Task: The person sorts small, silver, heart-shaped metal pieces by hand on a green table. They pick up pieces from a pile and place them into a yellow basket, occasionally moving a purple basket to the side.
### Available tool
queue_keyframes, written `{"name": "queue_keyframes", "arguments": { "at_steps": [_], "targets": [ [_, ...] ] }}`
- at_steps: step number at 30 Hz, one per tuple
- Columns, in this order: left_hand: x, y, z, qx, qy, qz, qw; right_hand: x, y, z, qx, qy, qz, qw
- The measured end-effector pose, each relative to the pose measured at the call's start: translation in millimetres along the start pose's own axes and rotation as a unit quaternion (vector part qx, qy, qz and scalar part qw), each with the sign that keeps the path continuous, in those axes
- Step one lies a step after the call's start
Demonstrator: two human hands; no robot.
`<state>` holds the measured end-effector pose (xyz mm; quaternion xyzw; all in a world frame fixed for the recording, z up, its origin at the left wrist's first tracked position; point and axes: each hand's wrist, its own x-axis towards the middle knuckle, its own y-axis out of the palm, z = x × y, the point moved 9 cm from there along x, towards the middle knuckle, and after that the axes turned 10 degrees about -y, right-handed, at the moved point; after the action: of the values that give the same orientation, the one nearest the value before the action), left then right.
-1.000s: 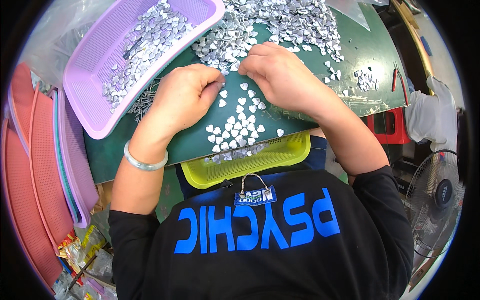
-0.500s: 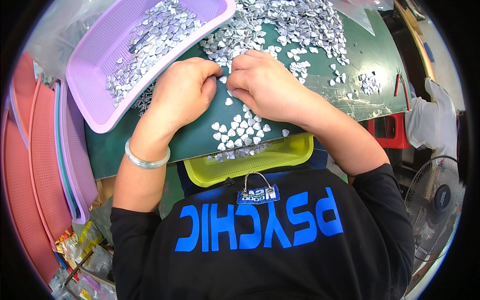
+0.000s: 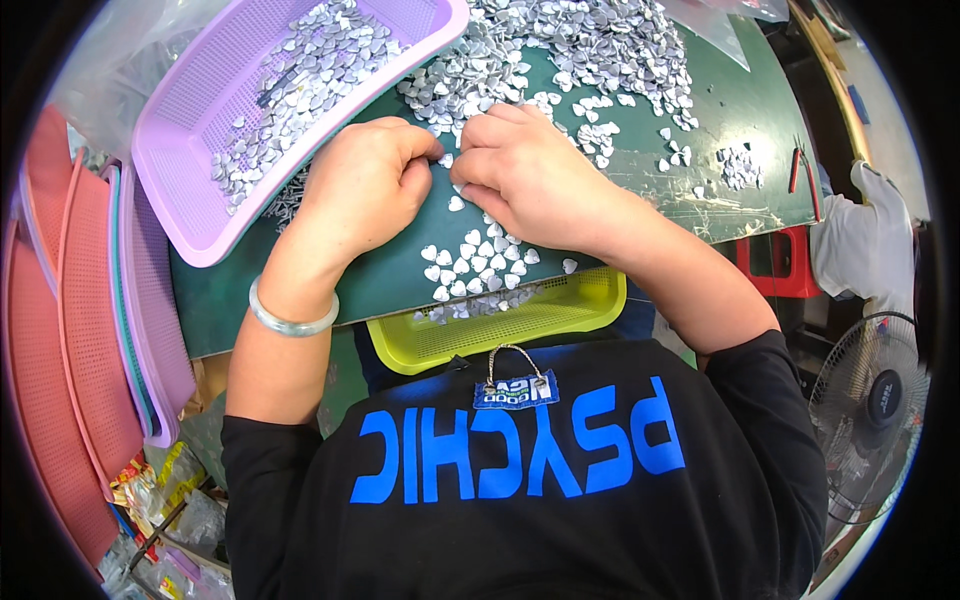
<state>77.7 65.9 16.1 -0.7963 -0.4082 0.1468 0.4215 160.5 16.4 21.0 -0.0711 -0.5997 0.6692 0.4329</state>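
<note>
Both hands work close together over a green table. My left hand is closed in a pinch, its fingertips beside a small silver heart-shaped piece. Facing it, my right hand has thumb and fingers pressed together. What either pinch holds, if anything, is too small or hidden to make out. Beyond my fingers lies a large heap of grey heart pieces. A looser group of silver hearts is spread toward the near table edge, and one single heart rests just below my right fingertips.
A purple basket partly filled with hearts stands at left, beside dark small metal parts. Below the near edge sits a yellow-green basket with hearts. Red-handled pliers and a small heart pile lie right; a fan stands beyond.
My right hand has shifted very slightly, its fingertips a little to the left. The left hand stays nearly in place, and the hearts lie almost as before.
</note>
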Motion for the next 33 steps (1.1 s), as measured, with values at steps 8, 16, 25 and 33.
{"name": "queue_keyframes", "arguments": {
  "at_steps": [8, 16, 25, 33],
  "targets": [
    [-2.1, 0.0, -2.6, -0.011, 0.010, 0.011, 1.000, -12.7, -15.8, -10.6, 0.069, 0.024, 0.012, 0.997],
    [-1.2, -0.4, -6.4, -0.056, 0.019, 0.000, 0.998, -23.1, -26.2, -9.7, 0.045, 0.016, 0.054, 0.997],
    [0.7, 5.7, -9.9, 0.009, 0.032, 0.010, 0.999, -14.4, -28.1, -34.1, -0.058, 0.065, 0.002, 0.996],
    [-2.0, 6.7, -14.9, -0.009, 0.044, 0.010, 0.999, -16.3, -24.7, -35.3, -0.040, 0.072, 0.011, 0.997]
  ]
}}
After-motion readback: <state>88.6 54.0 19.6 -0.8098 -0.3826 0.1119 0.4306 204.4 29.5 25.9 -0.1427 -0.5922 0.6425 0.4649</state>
